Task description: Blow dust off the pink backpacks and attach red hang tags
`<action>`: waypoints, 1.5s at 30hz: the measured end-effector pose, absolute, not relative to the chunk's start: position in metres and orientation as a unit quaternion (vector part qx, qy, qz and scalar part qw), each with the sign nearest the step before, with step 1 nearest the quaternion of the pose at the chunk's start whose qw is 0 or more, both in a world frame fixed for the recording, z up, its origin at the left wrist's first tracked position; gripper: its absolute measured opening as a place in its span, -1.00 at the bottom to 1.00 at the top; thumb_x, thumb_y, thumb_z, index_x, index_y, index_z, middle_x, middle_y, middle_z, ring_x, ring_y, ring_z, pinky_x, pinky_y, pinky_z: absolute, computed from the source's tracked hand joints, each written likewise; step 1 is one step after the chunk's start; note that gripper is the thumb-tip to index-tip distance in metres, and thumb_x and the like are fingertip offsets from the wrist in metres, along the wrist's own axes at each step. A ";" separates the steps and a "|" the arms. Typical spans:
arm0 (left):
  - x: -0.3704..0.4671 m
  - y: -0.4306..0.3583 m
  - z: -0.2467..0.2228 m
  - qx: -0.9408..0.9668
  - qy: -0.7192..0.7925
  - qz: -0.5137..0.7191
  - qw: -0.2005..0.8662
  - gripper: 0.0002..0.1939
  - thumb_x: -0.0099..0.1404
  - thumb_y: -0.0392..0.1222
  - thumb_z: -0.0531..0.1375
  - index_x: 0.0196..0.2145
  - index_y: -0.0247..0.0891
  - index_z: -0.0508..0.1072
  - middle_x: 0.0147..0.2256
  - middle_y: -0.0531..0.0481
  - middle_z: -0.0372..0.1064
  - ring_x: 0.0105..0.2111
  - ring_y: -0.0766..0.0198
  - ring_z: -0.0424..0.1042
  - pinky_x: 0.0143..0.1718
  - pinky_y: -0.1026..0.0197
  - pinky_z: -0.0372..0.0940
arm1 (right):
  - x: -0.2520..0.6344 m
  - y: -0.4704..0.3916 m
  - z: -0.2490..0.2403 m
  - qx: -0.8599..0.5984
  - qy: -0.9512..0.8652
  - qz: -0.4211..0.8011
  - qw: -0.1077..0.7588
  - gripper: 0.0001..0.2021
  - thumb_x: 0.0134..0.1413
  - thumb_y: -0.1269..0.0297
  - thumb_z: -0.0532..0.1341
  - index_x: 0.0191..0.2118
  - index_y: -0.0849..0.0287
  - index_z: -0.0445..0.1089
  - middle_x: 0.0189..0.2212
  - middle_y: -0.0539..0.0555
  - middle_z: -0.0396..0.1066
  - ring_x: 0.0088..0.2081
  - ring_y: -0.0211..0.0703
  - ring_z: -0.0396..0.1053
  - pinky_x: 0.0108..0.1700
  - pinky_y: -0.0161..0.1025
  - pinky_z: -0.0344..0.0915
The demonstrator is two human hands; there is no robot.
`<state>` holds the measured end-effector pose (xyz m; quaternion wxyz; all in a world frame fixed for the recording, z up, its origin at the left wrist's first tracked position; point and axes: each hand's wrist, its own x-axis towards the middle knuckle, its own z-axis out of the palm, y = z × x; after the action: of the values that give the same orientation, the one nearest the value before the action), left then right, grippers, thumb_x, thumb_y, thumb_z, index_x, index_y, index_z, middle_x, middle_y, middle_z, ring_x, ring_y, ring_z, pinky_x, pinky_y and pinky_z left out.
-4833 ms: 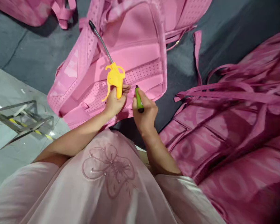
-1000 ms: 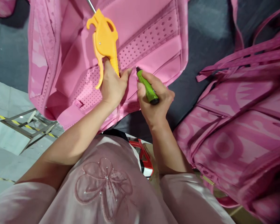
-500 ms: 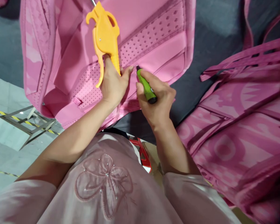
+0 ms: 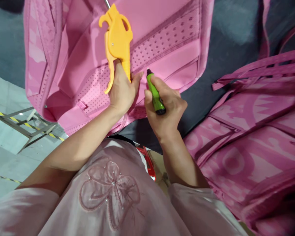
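An open pink bag lies before me, with dotted mesh bands across its inside. Over it, my left hand is wrapped round the handle of a yellow air blow gun, whose metal nozzle points away from me. The thumb sticks out toward the right, and the other fingers are mostly hidden under the handle. My right hand grips a thick green marker with black ends. Its far tip is close to the pink lining; whether it touches I cannot tell.
More pink patterned bags with straps are heaped on the right. Everything lies on a dark grey surface. At lower left are a metal frame and yellow-black floor tape. A red-edged object shows below the table edge.
The view has shifted slightly, so the bag and blow gun appear farther right. The marker has turned a little more upright. Both hands keep their grips.
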<state>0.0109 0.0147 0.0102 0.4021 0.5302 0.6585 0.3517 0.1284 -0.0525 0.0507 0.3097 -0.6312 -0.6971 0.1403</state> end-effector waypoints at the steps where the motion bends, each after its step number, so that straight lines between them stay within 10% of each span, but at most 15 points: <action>1: 0.011 0.014 0.011 0.534 0.660 0.347 0.399 -0.57 0.23 -0.09 0.28 -0.08 -0.05 0.12 -0.13 -0.06 0.39 0.01 0.05 0.41 0.09 0.01 0.29 | 0.127 -0.051 0.050 -0.634 -0.700 0.131 0.303 -0.69 0.31 0.23 0.09 0.12 0.02 0.34 0.03 0.08 0.47 0.04 -0.02 0.45 0.06 0.00 0.38; 45: 0.008 0.010 -0.005 0.512 0.617 0.389 0.454 -0.50 0.20 0.06 0.30 0.04 0.01 0.23 -0.07 -0.08 0.41 0.21 0.03 0.23 0.21 0.03 0.21 | 0.119 -0.050 0.052 -0.640 -0.730 0.058 0.232 -0.71 0.34 0.27 0.02 0.10 0.11 0.31 -0.12 0.12 0.56 -0.19 -0.06 0.54 -0.17 -0.08 0.35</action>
<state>0.0085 0.0100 -0.0055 0.4540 0.5124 0.6167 0.3886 0.1191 -0.0503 0.0518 0.2321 -0.6397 -0.7304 0.0581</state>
